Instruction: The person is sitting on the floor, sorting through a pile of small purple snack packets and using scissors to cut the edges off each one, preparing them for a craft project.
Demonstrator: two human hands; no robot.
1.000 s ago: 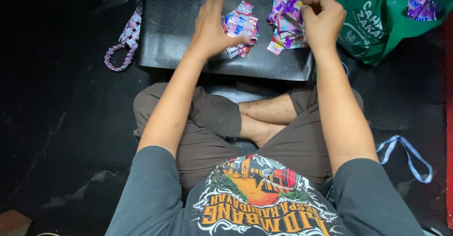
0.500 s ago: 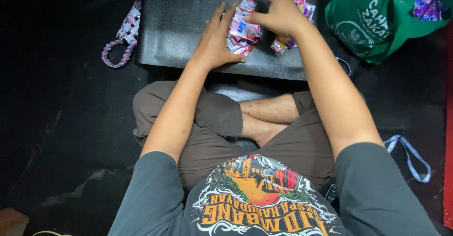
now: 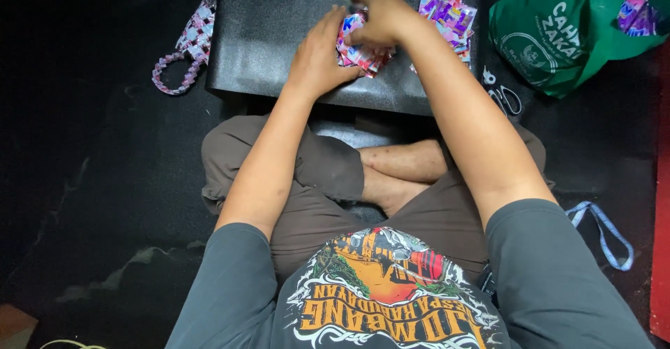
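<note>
I sit cross-legged at a low black board (image 3: 272, 35). My left hand (image 3: 317, 59) rests on a bundle of folded pink and blue wrapper pieces (image 3: 357, 50) lying on the board. My right hand (image 3: 380, 17) reaches across from the right and grips the top of the same bundle, fingers closed on it. A second loose pile of folded wrappers (image 3: 450, 14) lies just right of my right hand.
A woven wrapper strap (image 3: 183, 49) lies off the board's left edge. Scissors (image 3: 504, 96) sit on the dark floor right of the board. A green bag (image 3: 558, 31) holds more wrappers. A blue woven loop (image 3: 606, 232) lies by my right knee.
My right hand left the right-hand wrapper pile and moved left onto the bundle under my left hand. My left hand closed down on that bundle.
</note>
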